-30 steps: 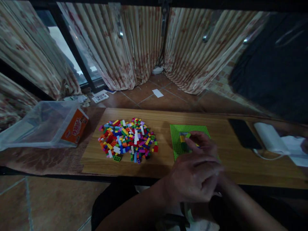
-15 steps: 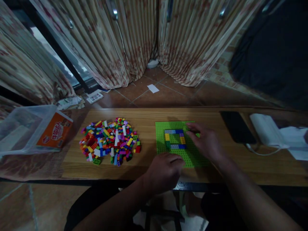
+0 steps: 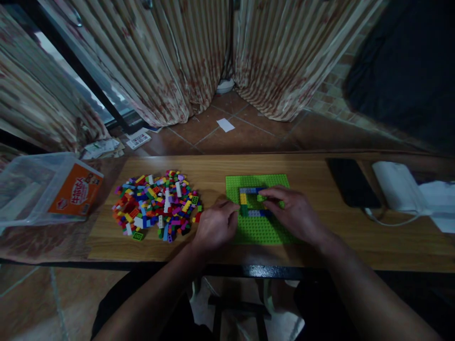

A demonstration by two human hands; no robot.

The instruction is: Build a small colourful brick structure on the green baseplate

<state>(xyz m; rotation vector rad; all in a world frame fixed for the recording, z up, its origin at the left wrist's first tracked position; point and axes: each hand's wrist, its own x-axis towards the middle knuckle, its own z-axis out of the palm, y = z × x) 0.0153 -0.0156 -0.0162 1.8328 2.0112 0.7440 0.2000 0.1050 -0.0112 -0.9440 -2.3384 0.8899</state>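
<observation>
A green studded baseplate (image 3: 259, 232) lies on the wooden table, bearing a rectangular ring of toy bricks (image 3: 243, 199) in yellow, green, blue and grey-blue. My right hand (image 3: 293, 210) covers the ring's right side. Its thumb and index finger close on what looks like a small green brick (image 3: 260, 197), over the ring's upper right part. At the baseplate's left edge is my left hand (image 3: 216, 225), fingers curled and fingertips close to the ring's left side. Whatever its fingers may hold is hidden. Left of that hand spreads a pile of loose bricks (image 3: 159, 206).
A clear plastic bin (image 3: 39, 184) with an orange package (image 3: 76, 192) stands at the far left. On the right are a black phone (image 3: 351, 182), a white power bank (image 3: 394, 184) with a cable, and white paper (image 3: 444, 203). The table's front edge (image 3: 249, 270) runs below my forearms.
My left hand has moved left and slightly up, off the baseplate's front part to its left edge. My right hand has shifted left, from beside the ring to over its right side.
</observation>
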